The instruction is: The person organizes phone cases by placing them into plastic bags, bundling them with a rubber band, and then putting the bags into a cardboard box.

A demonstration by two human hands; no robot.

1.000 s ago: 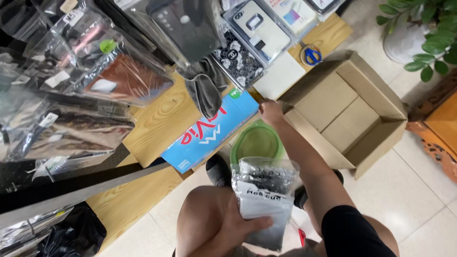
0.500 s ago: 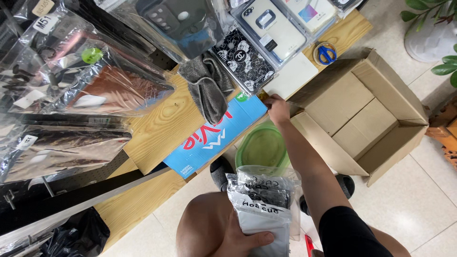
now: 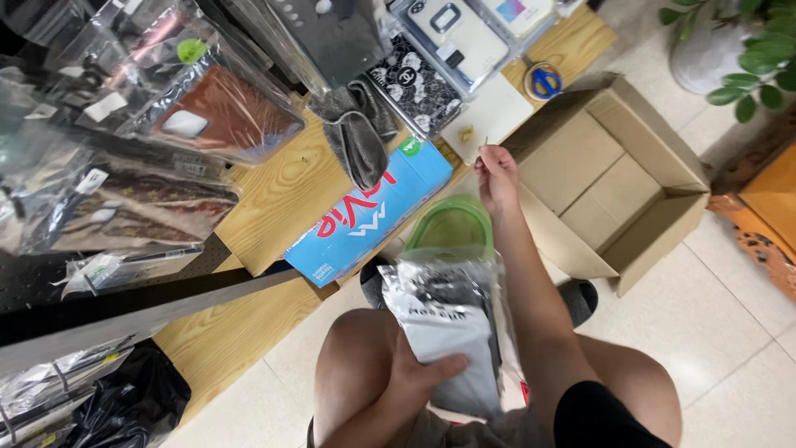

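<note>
the left hand (image 3: 419,375) holds a clear plastic bag (image 3: 452,328) against the lap, near the bottom middle of the view; the thumb lies across the front of the bag and the other fingers are hidden behind it, so the hand is closed on it; the bag is longer than it is wide, and its long side runs from near to far, with the crinkly top end pointing far, toward the table; the bag is shiny and see-through, with something dark and patterned in the top part and something pale grey-white in the lower part; the right hand (image 3: 496,170) is stretched out far, up by the edge of the wooden table (image 3: 278,195), with the fingertips pinched together on a tiny thin thing (image 3: 485,143) that is too small to make out; just to the right of that hand sits an open cardboard box (image 3: 618,178) on the tiled floor (image 3: 730,332); between the two hands, on the floor, lies a green round thing (image 3: 452,226); a blue box (image 3: 369,214) leans at the table edge to the left of the right hand, and a grey cloth (image 3: 358,133) lies just beyond it; farther left are many shiny plastic packs (image 3: 166,124); far away on the table sits a roll with blue scissors (image 3: 544,81); a green plant (image 3: 746,41) stands in the far right corner.
</note>
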